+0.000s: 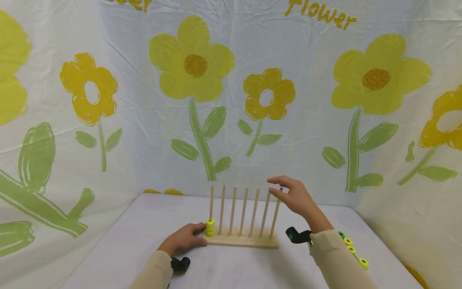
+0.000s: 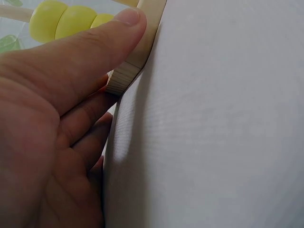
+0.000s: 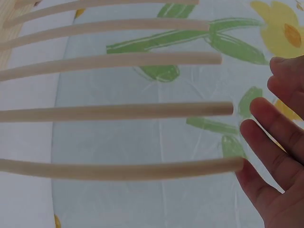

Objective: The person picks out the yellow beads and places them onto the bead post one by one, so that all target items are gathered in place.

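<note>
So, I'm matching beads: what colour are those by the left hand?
Bright yellow beads, clearest in the left wrist view.

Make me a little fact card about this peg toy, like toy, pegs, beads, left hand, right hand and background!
Toy: a wooden base on a white table
Pegs: seven upright wooden pegs in a row
Stacked beads: yellow beads on the leftmost peg
Loose beads: yellow ones and green, on the table at the right
Left hand: grips the base's left end
Right hand: fingers spread by the tips of the rightmost pegs, no bead seen in it
Background: a pale cloth with yellow flowers
</note>
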`<state>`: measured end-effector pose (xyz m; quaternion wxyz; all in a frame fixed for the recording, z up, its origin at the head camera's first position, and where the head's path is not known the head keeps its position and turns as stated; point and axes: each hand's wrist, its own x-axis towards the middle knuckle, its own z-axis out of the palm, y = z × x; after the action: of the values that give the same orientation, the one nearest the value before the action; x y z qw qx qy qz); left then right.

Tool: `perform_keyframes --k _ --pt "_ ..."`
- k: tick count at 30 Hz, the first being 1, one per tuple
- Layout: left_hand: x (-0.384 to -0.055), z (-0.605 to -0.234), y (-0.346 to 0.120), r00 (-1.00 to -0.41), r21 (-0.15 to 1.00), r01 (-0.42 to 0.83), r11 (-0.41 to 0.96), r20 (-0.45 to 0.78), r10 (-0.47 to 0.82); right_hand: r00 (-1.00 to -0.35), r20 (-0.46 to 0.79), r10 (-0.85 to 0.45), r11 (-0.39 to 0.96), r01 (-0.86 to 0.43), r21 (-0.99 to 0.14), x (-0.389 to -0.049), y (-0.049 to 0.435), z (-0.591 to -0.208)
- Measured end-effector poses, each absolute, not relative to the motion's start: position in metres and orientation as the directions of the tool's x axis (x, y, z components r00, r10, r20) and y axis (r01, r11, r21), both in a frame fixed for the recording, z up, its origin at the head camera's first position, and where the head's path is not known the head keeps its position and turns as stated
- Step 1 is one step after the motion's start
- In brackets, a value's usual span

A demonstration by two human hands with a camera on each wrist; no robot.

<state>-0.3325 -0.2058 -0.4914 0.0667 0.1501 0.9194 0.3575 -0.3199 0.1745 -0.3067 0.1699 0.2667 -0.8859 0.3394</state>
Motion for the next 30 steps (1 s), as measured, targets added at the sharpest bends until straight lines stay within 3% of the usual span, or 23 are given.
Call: perform_keyframes --k 19,30 --pt "-0.328 -0.488 -0.204 -0.949 0.696 0.205 0.688 -0.032 0.315 -0.866 0.411 -0.285 0.565 -0.498 -0.657 -0.322 0.222 -0.325" --pt "-0.332 -0.49 -0.205 -0.95 0.685 0.207 0.698 -0.031 0.312 -0.877 0.411 -0.249 0.7 -0.457 -0.549 -0.319 0.246 -0.341"
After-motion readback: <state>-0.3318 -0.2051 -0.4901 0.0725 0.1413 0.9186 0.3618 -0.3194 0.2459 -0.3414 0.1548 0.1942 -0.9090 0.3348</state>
